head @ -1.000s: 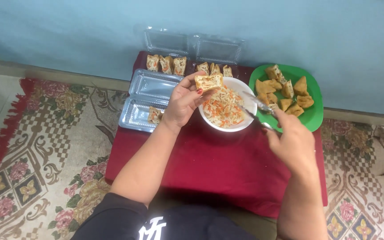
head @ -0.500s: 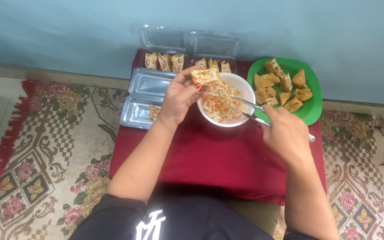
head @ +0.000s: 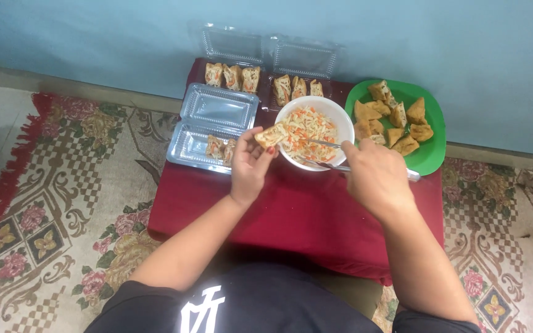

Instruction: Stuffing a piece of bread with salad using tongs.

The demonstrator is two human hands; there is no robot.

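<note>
My left grip (head: 249,161) pinches a stuffed tofu piece (head: 271,135) at the white bowl's (head: 340,118) rim; right grip (head: 374,176) clasps metal utensils (head: 323,154) in the filling.

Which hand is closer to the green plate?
Right. The right hand is just beside the green plate, holding a utensil. The left hand is beyond the white bowl, holding a fried piece.

Green plate (head: 432,155), white bowl (head: 339,115), maroon cloth (head: 291,209), floral patterned rug (head: 63,185)
</note>
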